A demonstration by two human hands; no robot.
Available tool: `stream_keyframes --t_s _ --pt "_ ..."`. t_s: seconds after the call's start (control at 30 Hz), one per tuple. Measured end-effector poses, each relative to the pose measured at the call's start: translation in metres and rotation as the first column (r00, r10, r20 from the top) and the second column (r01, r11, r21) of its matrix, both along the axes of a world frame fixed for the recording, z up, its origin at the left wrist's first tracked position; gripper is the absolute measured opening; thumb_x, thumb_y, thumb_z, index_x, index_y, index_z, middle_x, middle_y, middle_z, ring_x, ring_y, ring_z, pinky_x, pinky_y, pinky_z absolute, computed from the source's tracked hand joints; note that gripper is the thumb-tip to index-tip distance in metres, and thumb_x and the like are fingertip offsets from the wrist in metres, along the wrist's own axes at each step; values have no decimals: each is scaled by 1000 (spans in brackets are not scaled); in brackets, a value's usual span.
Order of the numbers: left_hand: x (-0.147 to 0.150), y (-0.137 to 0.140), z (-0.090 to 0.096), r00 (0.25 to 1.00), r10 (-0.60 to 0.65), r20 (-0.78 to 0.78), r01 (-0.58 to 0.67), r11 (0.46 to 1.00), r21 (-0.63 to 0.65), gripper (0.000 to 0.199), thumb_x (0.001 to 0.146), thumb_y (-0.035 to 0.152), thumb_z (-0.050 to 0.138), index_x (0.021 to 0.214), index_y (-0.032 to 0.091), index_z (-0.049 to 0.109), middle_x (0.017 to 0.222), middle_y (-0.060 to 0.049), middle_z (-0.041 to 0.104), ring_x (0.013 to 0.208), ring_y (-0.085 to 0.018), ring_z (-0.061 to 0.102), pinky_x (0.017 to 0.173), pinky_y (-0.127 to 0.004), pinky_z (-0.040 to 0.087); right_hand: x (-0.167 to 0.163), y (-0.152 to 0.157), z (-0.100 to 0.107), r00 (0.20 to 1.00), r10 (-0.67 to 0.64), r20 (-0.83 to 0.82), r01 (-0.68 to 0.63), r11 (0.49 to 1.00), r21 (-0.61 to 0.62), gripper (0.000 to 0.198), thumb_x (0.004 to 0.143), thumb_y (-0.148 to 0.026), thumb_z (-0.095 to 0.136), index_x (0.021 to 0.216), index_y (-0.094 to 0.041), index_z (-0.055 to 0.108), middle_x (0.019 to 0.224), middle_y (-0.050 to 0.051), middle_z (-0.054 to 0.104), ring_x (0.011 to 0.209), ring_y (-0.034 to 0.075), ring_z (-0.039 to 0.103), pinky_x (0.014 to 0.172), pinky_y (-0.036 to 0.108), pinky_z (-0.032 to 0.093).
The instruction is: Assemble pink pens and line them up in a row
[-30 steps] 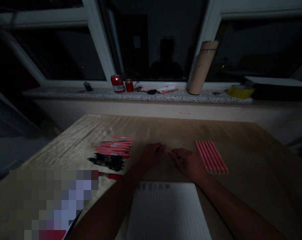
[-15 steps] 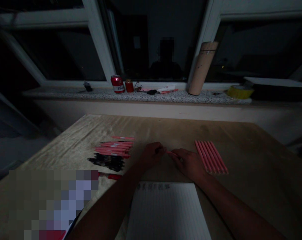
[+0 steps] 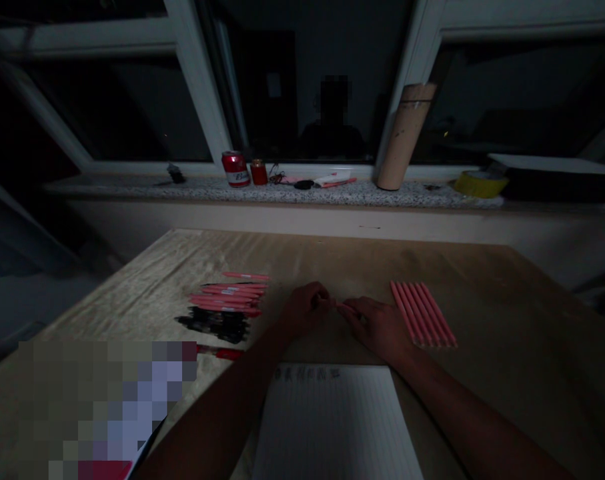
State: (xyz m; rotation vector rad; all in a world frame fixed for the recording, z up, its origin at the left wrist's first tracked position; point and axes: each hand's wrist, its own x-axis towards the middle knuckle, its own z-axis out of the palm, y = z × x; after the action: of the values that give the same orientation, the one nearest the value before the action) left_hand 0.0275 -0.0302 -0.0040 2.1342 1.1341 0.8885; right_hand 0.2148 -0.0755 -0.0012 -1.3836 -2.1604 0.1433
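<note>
A: Ground first?

B: Brown tabletop (image 3: 507, 380), dim light. Lined paper (image 3: 337, 423) at its near side.

A: Pens?

B: Row of pink pens (image 3: 423, 313) on the right, side by side, ends nearly level. Loose pile of pink pens (image 3: 227, 297) on the left; cluster of black pens (image 3: 219, 325) just nearer.

A: Hands?

B: Right hand (image 3: 378, 327) beside the row, pinching a pink pen (image 3: 346, 307) between thumb and fingers. Left hand (image 3: 306, 313) curled, fingertips closed at the pen's left end. Too dim to tell whether a separate piece sits there.

A: Where's that pen, and handling advice?

B: Between the hands, low over the tabletop. My judgement: steady the barrel with the right, work lightly with the left fingertips, keep everything in line, no sideways force.
</note>
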Motion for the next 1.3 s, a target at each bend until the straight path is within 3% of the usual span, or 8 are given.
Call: stream_keyframes --t_s 0.33,0.7,0.97,1.3 --pt "3 3 -2 995 48 -93 -45 998 36 40 85 44 38 61 14 49 57 3 44 56 -9 40 54 -23 28 -2 -2 4 1000 9 20 -8 1000 -30 32 91 -39 38 91 -23 65 82 3 68 71 14 63 65 24 44" --pt "1 1 -3 1000 -24 13 25 999 -22 25 79 38 50 73 13 54 62 3 51 58 -8 44 54 -20 31 -1 0 3 1000 -12 1 12 1000 -23 34 90 -41 38 90 -22 65 82 4 68 71 15 63 66 25 44" --pt "2 4 -3 996 51 -69 -51 999 7 42 85 45 37 59 14 46 53 4 40 53 -9 38 52 -22 25 -1 -1 2 1000 -11 22 12 1000 -29 32 90 -40 38 91 -23 65 84 4 68 70 15 62 63 25 43" --pt "1 4 -4 998 33 -51 -32 999 6 42 85 46 38 60 14 46 55 4 38 55 -9 38 52 -22 25 0 -1 3 1000 -7 19 8 1000 -19 31 90 -38 39 83 -21 64 78 3 66 66 14 61 61 24 39"
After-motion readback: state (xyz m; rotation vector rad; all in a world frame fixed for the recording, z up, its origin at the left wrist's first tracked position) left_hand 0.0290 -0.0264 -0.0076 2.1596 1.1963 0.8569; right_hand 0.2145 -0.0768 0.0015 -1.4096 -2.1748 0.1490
